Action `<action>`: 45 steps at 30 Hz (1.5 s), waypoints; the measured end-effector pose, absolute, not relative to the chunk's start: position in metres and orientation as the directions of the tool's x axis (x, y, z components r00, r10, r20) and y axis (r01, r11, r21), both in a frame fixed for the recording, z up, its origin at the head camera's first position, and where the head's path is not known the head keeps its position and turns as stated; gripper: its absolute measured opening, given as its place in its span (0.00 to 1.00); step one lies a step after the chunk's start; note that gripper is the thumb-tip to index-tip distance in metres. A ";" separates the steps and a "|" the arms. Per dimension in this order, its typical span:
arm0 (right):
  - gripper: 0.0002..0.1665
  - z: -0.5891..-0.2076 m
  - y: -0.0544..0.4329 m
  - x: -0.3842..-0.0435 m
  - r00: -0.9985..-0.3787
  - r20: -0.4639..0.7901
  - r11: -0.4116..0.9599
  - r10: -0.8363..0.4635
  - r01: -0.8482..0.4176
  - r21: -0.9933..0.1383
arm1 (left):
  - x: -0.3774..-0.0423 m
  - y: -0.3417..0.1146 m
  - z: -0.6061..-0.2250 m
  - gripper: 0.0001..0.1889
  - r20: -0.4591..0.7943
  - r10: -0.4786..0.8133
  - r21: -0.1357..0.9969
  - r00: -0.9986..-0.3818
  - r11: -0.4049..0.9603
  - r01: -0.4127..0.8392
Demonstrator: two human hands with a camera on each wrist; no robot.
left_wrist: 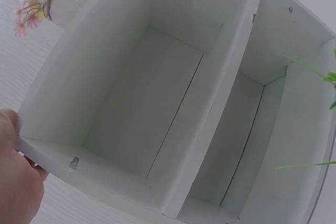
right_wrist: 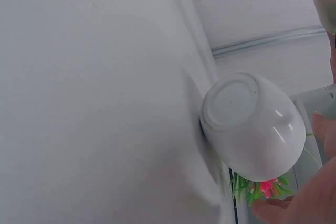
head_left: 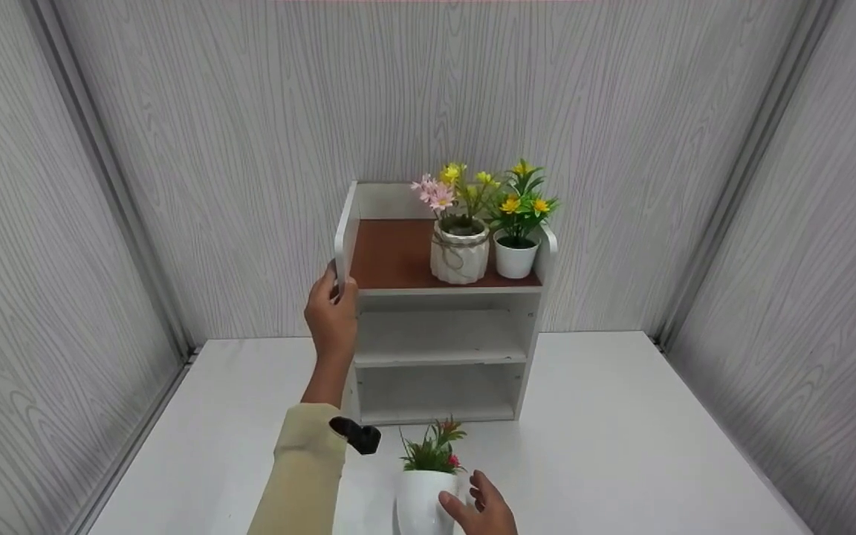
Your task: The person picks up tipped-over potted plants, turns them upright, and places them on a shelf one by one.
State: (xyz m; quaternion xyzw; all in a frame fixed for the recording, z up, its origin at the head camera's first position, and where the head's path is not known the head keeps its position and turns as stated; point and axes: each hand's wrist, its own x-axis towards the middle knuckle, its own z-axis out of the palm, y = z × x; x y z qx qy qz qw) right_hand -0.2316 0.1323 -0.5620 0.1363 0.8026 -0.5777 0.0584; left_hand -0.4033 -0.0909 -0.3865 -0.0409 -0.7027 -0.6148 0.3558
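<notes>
My left hand (head_left: 331,318) grips the front edge of the left side panel of a small white shelf unit (head_left: 443,292). In the left wrist view, the hand (left_wrist: 18,184) appears beside the unit's open compartments. A white pot (head_left: 420,504) with green leaves and red flowers appears to lie on its side on the table, base towards me. To its right, my right hand (head_left: 489,511) has thumb and fingers spread, the thumb overlapping the pot's edge. The right wrist view shows the pot's round base (right_wrist: 231,102); whether the fingers touch it I cannot tell.
On the unit's brown top stand a cream pot (head_left: 459,256) with twine and pink and yellow flowers, and a smaller white pot (head_left: 516,260) with yellow flowers. The white table (head_left: 621,431) is enclosed by grey wood-grain walls (head_left: 250,148).
</notes>
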 end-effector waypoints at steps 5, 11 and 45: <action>0.77 -0.573 0.128 -0.233 -0.949 -0.307 0.264 0.074 0.315 -0.912 | -0.404 -0.092 -0.387 0.26 0.549 -0.381 0.836 -0.744 0.237 0.496; 0.73 -0.583 0.127 -0.235 -0.955 -0.298 0.209 -0.010 0.289 -0.934 | -0.405 -0.092 -0.388 0.26 0.553 -0.364 0.833 -0.749 0.235 0.501; 0.71 -0.571 0.142 -0.243 -0.972 -0.211 0.287 0.101 0.231 -0.929 | -0.406 -0.094 -0.389 0.26 0.552 -0.362 0.834 -0.751 0.236 0.499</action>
